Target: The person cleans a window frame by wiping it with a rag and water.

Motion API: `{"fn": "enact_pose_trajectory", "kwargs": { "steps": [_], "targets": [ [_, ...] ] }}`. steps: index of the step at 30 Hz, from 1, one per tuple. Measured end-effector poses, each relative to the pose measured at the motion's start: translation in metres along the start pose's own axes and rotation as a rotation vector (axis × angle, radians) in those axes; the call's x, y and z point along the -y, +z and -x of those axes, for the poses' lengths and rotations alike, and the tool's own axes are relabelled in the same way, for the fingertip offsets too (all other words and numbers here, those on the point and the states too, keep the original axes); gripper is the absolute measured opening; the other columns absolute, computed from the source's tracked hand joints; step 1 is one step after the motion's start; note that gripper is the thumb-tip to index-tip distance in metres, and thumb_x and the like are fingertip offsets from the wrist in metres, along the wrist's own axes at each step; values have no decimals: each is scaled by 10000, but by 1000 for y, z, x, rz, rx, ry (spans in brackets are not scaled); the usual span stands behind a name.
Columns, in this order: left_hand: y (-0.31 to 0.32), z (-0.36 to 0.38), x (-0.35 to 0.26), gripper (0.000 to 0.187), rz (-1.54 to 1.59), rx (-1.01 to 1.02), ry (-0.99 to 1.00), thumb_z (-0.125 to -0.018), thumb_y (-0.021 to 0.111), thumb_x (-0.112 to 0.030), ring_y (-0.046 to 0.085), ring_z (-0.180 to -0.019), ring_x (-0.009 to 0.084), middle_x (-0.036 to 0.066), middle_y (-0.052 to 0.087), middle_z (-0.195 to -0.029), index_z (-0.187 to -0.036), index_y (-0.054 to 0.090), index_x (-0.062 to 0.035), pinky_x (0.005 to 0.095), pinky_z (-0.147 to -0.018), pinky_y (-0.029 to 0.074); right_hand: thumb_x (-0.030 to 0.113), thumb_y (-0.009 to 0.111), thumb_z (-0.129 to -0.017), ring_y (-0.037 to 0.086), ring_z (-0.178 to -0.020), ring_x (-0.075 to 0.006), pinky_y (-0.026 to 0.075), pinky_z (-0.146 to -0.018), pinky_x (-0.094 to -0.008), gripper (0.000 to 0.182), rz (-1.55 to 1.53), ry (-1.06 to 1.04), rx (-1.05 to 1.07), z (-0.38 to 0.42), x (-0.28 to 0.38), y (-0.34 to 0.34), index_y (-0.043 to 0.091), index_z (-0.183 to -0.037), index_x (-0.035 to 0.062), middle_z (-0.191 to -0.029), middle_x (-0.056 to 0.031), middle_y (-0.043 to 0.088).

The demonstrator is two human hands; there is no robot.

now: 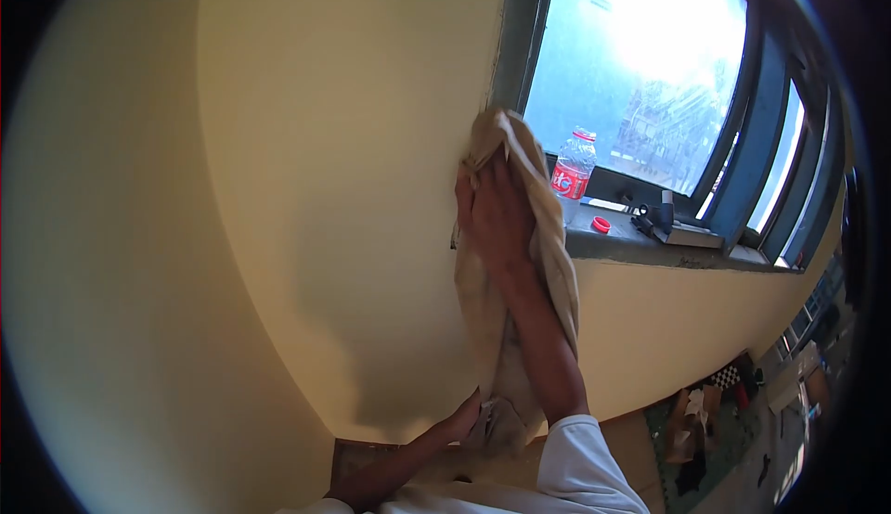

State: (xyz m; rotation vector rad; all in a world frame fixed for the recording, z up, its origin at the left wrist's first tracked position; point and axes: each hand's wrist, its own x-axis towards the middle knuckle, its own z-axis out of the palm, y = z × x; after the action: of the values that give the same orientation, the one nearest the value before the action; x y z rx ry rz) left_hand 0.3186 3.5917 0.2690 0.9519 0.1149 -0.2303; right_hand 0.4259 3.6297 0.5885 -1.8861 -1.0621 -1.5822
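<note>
A long beige cloth garment hangs in front of the pale wall; its folds hide what kind of garment it is. High up near the window frame, my right hand has its fingers bent into the bunched top of the cloth. Lower down, close to my body, my left hand is closed on the garment's bottom end, with some fingers hidden behind the fabric. The cloth stretches lengthwise between both hands, beside and partly behind my right forearm.
An uncapped plastic bottle with a red label stands on the window ledge, near a red ring-shaped piece and a dark object. The window is bright. Blurred items lie on a green mat at lower right.
</note>
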Motion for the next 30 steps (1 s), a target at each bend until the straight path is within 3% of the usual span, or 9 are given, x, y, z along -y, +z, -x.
{"fn": "enact_pose_trajectory", "kwargs": {
  "steps": [2, 5, 8, 11, 13, 18, 23, 26, 30],
  "targets": [
    [2, -1, -17, 512, 25, -8, 76, -984, 262, -407, 503, -1012, 169, 77, 518, -1179, -1245, 434, -2, 311, -924, 395, 208, 518, -859, 512, -1074, -369, 390, -973, -417, 355, 22, -7, -31, -26, 2, -8, 549, -1092, -57, -1195, -249, 508],
    [9, 9, -45, 471, -44, 87, -3, -966, 295, -361, 495, -988, 166, 67, 534, -1114, -1200, 477, 4, 319, -908, 399, 221, 511, -870, 488, -1101, -380, 369, -991, -414, 400, -3, 9, -35, -29, 5, -8, 523, -1113, -97, -1220, -274, 485],
    [-29, -20, 4, 442, -71, 165, -198, -946, 309, -325, 474, -1008, 153, 61, 531, -1107, -1176, 494, 4, 314, -918, 384, 243, 511, -886, 430, -1172, -411, 318, -1031, -445, 465, -25, 81, 132, 18, 13, 0, 470, -1169, -125, -1260, -292, 444],
    [10, 27, -23, 425, -371, 111, 26, -937, 318, -314, 471, -1010, 152, 57, 531, -1113, -1163, 499, -3, 307, -926, 364, 268, 511, -892, 391, -1204, -450, 295, -1042, -479, 512, -167, 134, 273, 82, 21, 12, 425, -1224, -113, -1286, -310, 409],
    [1, 28, -21, 454, -498, 167, -94, -946, 306, -337, 468, -1050, 153, 62, 528, -1153, -1209, 478, -10, 305, -965, 339, 272, 527, -875, 412, -1190, -429, 315, -1028, -468, 492, -202, 171, 261, 89, 24, 10, 457, -1181, -106, -1261, -315, 429],
    [-10, 17, 3, 546, 7, 64, -156, -963, 271, -416, 462, -1145, 164, 73, 507, -1244, -1323, 387, -22, 317, -1022, 328, 254, 554, -861, 401, -1195, -445, 305, -1036, -475, 507, -262, 183, 143, 44, 15, 4, 421, -1198, -102, -1264, -334, 412],
    [2, 33, -60, 594, 112, 3, -286, -962, 267, -448, 464, -1181, 187, 95, 447, -1330, -1368, 331, -19, 334, -1019, 356, 237, 552, -863, 386, -1203, -463, 299, -1045, -473, 534, -250, 143, 96, 11, 11, 0, 377, -1224, -117, -1280, -347, 388],
    [-14, 28, -29, 604, 90, 144, -320, -948, 312, -477, 491, -1165, 221, 88, 462, -1332, -1369, 343, -46, 359, -1015, 373, 220, 545, -861, 387, -1206, -454, 298, -1049, -470, 535, -228, 174, 128, 65, 23, 10, 365, -1238, -116, -1276, -343, 393],
    [-11, 37, 10, 612, -43, 40, -279, -946, 317, -473, 482, -1171, 215, 91, 437, -1351, -1376, 329, -38, 350, -1016, 365, 210, 529, -862, 389, -1205, -451, 294, -1055, -461, 537, -265, 239, 229, 91, 32, 2, 353, -1251, -116, -1271, -336, 400]
  ]
}}
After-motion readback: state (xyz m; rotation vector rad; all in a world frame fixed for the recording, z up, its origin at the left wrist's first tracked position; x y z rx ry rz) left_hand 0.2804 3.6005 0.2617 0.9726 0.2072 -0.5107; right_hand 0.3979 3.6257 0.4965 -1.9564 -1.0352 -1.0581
